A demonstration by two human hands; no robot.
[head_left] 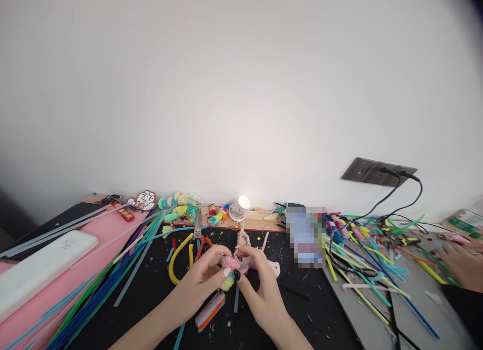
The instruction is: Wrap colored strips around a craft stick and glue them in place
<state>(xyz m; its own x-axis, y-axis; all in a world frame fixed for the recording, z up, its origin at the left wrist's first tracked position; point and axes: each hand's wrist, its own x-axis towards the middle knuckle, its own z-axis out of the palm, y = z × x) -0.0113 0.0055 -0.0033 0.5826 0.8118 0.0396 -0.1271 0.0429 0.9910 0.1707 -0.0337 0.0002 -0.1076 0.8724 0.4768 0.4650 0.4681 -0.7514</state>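
Note:
My left hand (pixel 202 282) and my right hand (pixel 260 284) meet over the black mat (pixel 151 294), both pinched on a small fuzzy craft piece (pixel 229 269) with a pink top and a yellow-green bottom. The fingers of both hands are curled around it. Just below the hands lies a striped pastel bundle (pixel 210 311). A yellow bent pipe cleaner (pixel 177 259) and red-handled pliers (pixel 199 239) lie behind the left hand.
Many long coloured sticks (pixel 109 284) fan out at the left beside a white case (pixel 37 269) on pink board. A lit round lamp (pixel 241 205) stands by the wall. More pipe cleaners (pixel 373 269) litter the right, where another person's hand (pixel 462 264) rests.

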